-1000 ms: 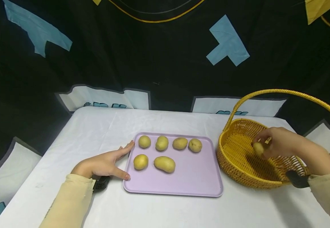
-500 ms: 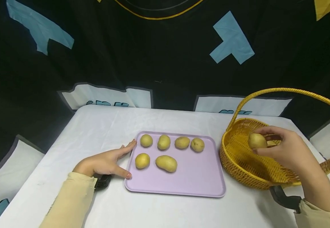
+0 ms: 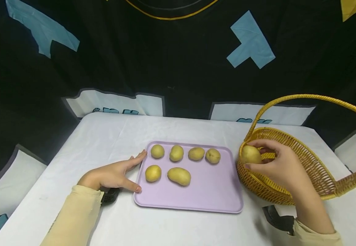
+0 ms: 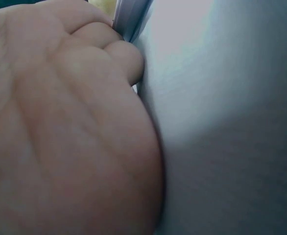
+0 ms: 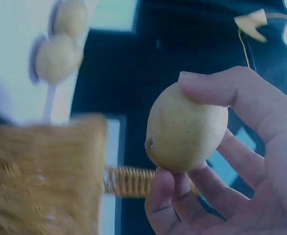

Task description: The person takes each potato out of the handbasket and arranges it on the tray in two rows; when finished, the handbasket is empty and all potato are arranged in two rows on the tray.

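Note:
My right hand (image 3: 276, 164) pinches a potato (image 3: 251, 154) between thumb and fingers, over the left side of a yellow wicker basket (image 3: 314, 164). The right wrist view shows the same potato (image 5: 186, 128) close up, pale and speckled. With fingers and thumb spread, my left hand (image 3: 113, 175) touches the left edge of a lilac tray (image 3: 211, 191). Several potatoes lie on that tray: a back row ending with a round potato (image 3: 213, 155), and in front of it a rounder yellow potato (image 3: 153, 173) and a long potato (image 3: 179, 176).
The basket's tall arched handle (image 3: 307, 97) rises over the right side. A white cloth (image 3: 178, 227) covers the table. Behind it hangs a black curtain (image 3: 153, 58) with pale blue shapes.
My right hand has lifted the potato from inside the basket and carried it left toward the basket's tray-side rim. The left hand has stayed at the tray's edge.

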Demonstrator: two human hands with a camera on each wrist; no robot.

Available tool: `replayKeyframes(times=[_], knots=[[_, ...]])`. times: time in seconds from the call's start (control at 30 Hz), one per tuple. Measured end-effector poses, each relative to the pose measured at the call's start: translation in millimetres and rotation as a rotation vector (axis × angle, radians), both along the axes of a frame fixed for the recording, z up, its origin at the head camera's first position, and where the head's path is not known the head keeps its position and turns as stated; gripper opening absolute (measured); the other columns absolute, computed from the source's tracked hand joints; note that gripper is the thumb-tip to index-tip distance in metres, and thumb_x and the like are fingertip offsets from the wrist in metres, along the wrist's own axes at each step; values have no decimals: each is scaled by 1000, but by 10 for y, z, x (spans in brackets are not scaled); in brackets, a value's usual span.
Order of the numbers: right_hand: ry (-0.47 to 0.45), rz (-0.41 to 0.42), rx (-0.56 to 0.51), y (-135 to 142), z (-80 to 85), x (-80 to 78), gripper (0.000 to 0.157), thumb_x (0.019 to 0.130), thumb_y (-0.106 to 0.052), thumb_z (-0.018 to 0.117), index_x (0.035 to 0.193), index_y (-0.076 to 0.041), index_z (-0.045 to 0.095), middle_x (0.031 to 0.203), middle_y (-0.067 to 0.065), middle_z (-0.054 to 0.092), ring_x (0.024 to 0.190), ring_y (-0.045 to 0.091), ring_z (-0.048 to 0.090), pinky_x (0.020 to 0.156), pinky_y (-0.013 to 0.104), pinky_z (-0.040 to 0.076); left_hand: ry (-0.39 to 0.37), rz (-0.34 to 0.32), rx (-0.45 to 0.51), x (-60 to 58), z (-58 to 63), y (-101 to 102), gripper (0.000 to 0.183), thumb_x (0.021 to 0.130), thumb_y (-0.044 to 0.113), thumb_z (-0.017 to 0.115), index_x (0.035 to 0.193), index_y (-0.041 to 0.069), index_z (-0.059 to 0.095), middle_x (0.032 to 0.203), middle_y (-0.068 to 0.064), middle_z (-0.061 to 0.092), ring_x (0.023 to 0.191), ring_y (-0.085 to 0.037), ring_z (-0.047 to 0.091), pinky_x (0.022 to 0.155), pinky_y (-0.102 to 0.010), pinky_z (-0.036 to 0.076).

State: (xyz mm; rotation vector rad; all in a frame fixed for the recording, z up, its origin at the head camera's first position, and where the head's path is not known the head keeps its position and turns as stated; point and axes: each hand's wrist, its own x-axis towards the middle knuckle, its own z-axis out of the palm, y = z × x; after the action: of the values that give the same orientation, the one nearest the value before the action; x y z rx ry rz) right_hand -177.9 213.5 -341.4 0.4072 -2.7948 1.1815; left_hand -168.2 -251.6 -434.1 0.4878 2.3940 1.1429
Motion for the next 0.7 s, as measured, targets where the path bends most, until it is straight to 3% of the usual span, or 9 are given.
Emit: replayKeyframes(times=[0.13, 0.23, 0.47, 0.7], knots=[[19, 111, -16, -210, -92, 14, 50, 71, -6, 91, 118, -8, 72, 116, 7, 67, 97, 23, 60, 76, 28, 57, -7, 3, -3, -11, -1, -1, 117, 76, 34, 89, 163, 13, 13, 168, -11, 4, 150, -43, -8, 116, -63, -1], [28, 164, 21, -366, -193, 21, 49, 68, -6, 92, 114, -11, 74, 109, 3, 68, 93, 21, 56, 75, 32, 55, -9, 9, -11, -10, -10, 0, 117, 75, 34, 89, 163, 13, 14, 168, -10, 4, 150, -43, -7, 116, -63, -2], [-19, 241, 56, -672, -466, 37, 50, 63, -4, 92, 109, -13, 75, 101, 0, 67, 87, 18, 60, 70, 31, 56, -26, 23, 10, -3, -5, 13, 117, 75, 31, 90, 163, 12, 14, 168, -8, 3, 150, -42, -9, 116, -62, -4], [-47, 306, 106, -846, -696, 39, 52, 64, -5, 91, 113, -10, 75, 103, -2, 66, 93, 15, 59, 82, 38, 53, -29, 21, 17, 3, 7, 19, 118, 75, 31, 89, 163, 12, 14, 168, -8, 2, 150, -42, -10, 116, -63, -5]])
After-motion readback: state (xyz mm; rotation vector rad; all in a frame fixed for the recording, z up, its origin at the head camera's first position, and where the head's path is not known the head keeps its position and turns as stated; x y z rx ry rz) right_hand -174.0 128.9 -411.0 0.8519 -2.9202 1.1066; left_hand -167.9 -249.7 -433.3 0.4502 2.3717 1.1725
